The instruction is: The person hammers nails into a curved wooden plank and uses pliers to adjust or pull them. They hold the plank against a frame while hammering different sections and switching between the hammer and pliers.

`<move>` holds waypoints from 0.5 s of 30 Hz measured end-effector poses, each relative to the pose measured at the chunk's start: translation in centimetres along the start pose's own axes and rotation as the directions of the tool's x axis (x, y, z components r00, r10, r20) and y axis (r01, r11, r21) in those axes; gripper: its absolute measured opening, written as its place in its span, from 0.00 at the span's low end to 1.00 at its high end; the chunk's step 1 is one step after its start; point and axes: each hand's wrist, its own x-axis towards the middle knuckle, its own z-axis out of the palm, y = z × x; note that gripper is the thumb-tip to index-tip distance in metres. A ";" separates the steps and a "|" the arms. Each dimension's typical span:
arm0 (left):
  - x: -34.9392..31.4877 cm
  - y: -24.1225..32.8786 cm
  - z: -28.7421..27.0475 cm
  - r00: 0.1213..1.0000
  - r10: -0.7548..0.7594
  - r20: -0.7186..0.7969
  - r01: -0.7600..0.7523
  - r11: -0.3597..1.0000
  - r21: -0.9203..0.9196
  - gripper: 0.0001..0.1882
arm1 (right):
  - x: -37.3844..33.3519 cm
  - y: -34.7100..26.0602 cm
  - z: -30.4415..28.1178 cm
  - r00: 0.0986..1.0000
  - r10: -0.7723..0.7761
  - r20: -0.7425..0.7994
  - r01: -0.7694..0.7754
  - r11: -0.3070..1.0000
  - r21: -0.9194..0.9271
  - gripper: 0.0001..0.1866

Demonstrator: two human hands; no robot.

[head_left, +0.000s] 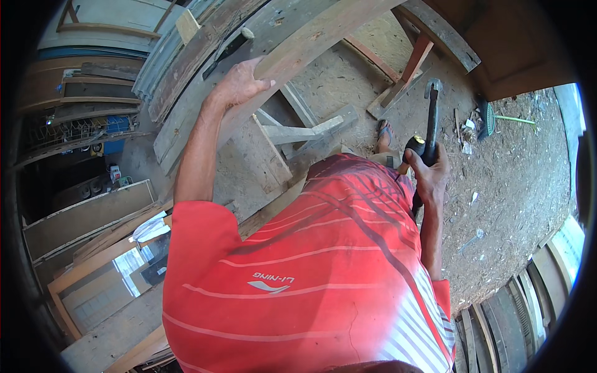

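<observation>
My left hand is closed over the edge of a long wooden plank, its thumb lying across the near face. The plank stands on edge along the bench. My right hand is wrapped around a hammer, head up, with a dark handle. The same hand also holds a black cylindrical handle with a yellow end; its lower part is hidden, so I cannot tell the tool's kind. Beyond my left hand, a black-handled tool lies on the bench boards.
Wooden bench legs and braces stand below the plank. A green broom or rake head lies on the litter-strewn ground at right. Stacked boards and frames fill the left side; more planks lie at lower right.
</observation>
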 end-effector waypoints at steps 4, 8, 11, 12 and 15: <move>-1.3 1.8 2.1 0.999 -0.017 -0.027 0.019 0.999 0.043 0.37 | 0.2 0.2 0.0 0.999 -0.035 0.016 0.035 0.999 0.013 0.22; -4.2 4.4 3.0 1.000 0.014 -0.006 -0.014 0.999 -0.040 0.40 | -0.4 0.1 -0.1 0.999 -0.027 0.035 0.026 1.000 0.007 0.23; -5.7 3.8 3.2 0.993 0.061 0.099 -0.046 0.987 -0.153 0.39 | -0.4 0.9 -0.3 0.999 -0.038 0.020 0.038 0.999 -0.011 0.25; -6.2 3.3 3.4 0.984 0.135 0.119 -0.106 0.970 -0.219 0.37 | -0.7 0.7 -0.1 0.999 -0.019 0.029 0.018 1.000 0.020 0.25; -5.9 2.2 3.5 0.957 0.153 0.247 -0.095 0.968 -0.232 0.37 | -0.1 1.4 -0.9 0.999 0.031 0.040 -0.028 0.998 -0.063 0.25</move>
